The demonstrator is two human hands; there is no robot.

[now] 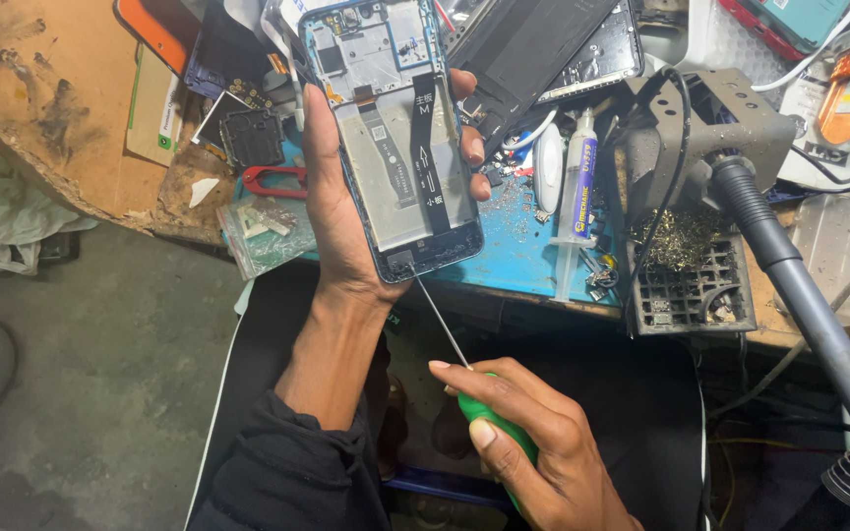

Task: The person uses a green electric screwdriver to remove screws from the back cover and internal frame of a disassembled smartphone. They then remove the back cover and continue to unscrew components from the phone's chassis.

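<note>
Left hand (341,211) wrapped around an opened smartphone with blue frame, back cover off, grey metal shield and black flex cable showing (395,147). Thumb runs up the phone's left edge, fingertips (474,147) curl over the right edge, so the hand is clamped on it, not spread. Phone held upright-ish over the near edge of the blue work mat (523,246), bottom end toward the person. Left forearm comes up from the near side in a dark sleeve (287,462).

Right hand (533,442) near, lower right, fingers closed round the green handle of a thin-shafted screwdriver (489,418), index finger laid along it. The metal shaft slants up-left, tip touching the phone's bottom edge. Wrist bent, palm down.

Right of the phone: white syringe of paste (575,197) lying on the mat, grey soldering stand with brass wool (686,246) further right.
</note>
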